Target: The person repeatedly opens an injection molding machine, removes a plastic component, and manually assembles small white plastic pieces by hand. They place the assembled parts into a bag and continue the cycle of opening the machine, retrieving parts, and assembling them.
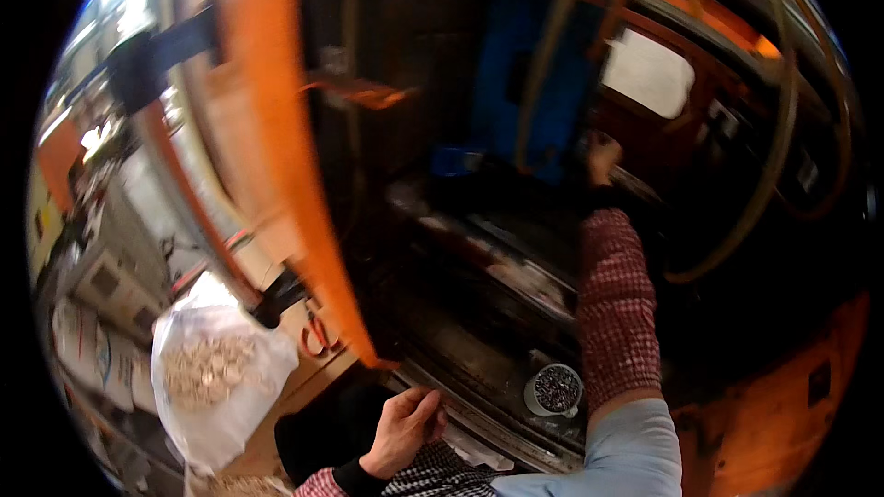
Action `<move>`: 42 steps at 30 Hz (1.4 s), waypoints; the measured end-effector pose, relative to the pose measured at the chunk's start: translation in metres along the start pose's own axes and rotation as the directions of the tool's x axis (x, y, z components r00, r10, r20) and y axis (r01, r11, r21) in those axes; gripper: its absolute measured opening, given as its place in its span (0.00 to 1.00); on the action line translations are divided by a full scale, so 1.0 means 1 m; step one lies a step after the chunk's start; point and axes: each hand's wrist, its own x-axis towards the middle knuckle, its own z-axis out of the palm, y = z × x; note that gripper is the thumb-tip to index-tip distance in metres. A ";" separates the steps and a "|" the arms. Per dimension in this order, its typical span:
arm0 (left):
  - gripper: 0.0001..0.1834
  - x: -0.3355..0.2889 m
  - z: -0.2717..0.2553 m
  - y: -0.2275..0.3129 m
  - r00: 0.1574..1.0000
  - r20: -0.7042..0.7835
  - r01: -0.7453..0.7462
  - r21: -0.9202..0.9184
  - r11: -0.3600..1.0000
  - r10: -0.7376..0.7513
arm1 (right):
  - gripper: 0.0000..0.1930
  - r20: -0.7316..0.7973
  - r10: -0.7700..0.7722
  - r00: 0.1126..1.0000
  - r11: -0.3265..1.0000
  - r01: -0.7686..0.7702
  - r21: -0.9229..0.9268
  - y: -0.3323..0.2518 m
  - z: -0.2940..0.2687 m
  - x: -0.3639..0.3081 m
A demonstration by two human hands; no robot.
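Note:
My right hand (603,158) reaches far into the dark opening of a machine, beside a blue block (529,83). The hand is small and blurred, so what its fingers do or touch is hidden. My left hand (405,431) stays low, just in front of the machine's metal sill (479,414). Its thumb and fingers are curled together, and anything between them is too small to make out. Nearer me, right of the left hand, a pale cup (543,405) filled with small dark metal pieces stands inside the opening, beside my right arm.
An orange upright door edge (285,147) stands left of the opening. Beyond it lie a white bag (226,423) of small beige pieces and red-handled pliers (318,336). Hoses (778,175) hang at the right, above an orange panel (783,414).

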 end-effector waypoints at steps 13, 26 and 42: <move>0.13 0.011 -0.008 -0.013 1.000 0.018 0.013 -0.015 1.000 -0.013 | 0.09 -0.185 0.015 0.983 0.996 -0.032 -0.089 0.038 -0.027 0.010; 0.14 0.011 -0.011 -0.015 1.000 0.025 0.001 -0.029 1.000 0.000 | 0.08 -0.264 0.010 0.965 0.996 -0.032 -0.077 0.033 -0.021 0.004; 0.15 0.017 0.001 -0.005 0.985 0.173 -0.010 -0.099 0.995 0.027 | 0.14 -0.022 -0.146 0.989 0.840 0.112 -0.531 0.012 -0.044 -0.008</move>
